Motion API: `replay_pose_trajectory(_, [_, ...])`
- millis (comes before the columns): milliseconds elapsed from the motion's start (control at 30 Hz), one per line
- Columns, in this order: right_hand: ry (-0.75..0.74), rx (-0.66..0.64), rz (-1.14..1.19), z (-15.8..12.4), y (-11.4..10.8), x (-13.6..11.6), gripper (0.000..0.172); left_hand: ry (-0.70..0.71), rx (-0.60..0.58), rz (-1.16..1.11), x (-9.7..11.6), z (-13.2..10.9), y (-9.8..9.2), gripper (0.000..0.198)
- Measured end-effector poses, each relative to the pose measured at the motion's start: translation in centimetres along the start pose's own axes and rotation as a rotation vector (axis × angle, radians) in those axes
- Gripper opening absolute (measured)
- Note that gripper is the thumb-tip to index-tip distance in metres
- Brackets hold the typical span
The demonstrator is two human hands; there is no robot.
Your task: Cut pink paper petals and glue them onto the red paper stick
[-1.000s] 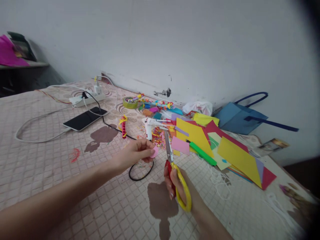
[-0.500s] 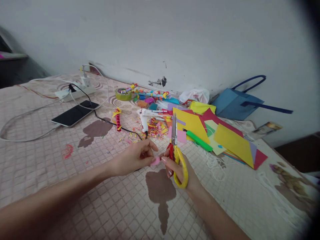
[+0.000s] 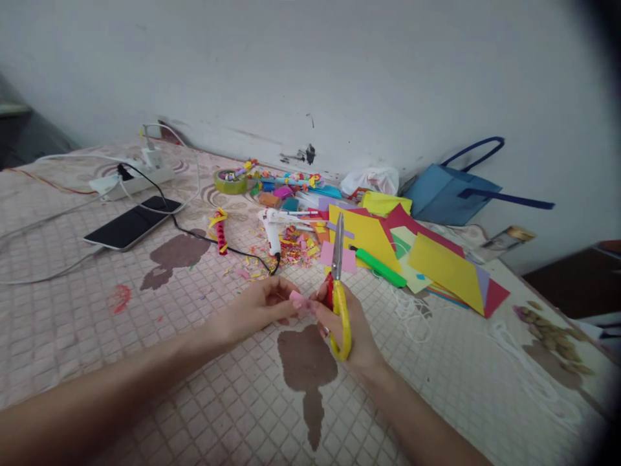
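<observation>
Between my two hands is a small piece of pink paper [image 3: 301, 299], pinched at its left end by the fingertips of my left hand [image 3: 264, 303]. My right hand [image 3: 352, 327] touches the paper's other end with thumb and fingers. That same hand also holds a pair of scissors [image 3: 338, 259], with red and yellow handles and the blades pointing up and away. The blades look closed together. Beyond my hands lie a white glue gun [image 3: 270, 233] and a heap of colourful paper scraps [image 3: 301, 251].
Coloured paper sheets [image 3: 444, 265], a green cutter [image 3: 381, 266] and white string [image 3: 411, 317] lie to the right. A blue bag [image 3: 451, 191] leans on the wall. At left are a phone [image 3: 133, 223], a power strip [image 3: 133, 181] and cables. A red and yellow decorated roll [image 3: 220, 233] stands near the glue gun.
The pink paper has turned and risen slightly between my fingertips, so more of it shows. The scissors stay in my right hand. The whole view has shifted a little.
</observation>
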State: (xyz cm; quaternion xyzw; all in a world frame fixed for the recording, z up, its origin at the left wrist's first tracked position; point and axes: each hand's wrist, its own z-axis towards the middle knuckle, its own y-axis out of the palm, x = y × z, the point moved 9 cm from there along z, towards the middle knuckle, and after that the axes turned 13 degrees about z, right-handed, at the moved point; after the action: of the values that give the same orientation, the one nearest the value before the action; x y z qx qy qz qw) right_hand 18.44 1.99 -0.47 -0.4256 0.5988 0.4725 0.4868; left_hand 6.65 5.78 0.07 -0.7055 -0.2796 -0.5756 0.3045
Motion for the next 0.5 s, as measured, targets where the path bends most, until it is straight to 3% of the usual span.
replay_pose_trajectory(300, [-0.052,-0.004,-0.004,-0.3,0.3,-0.8,0.024,-0.032,-0.02,-0.102,-0.8,-0.1,0.6,0.025])
replay_pose_trajectory(500, [-0.065,-0.112,0.045,-0.4,1.3,-0.7,0.033,-0.059,0.069,-0.215,-0.7,0.0,-0.8,0.023])
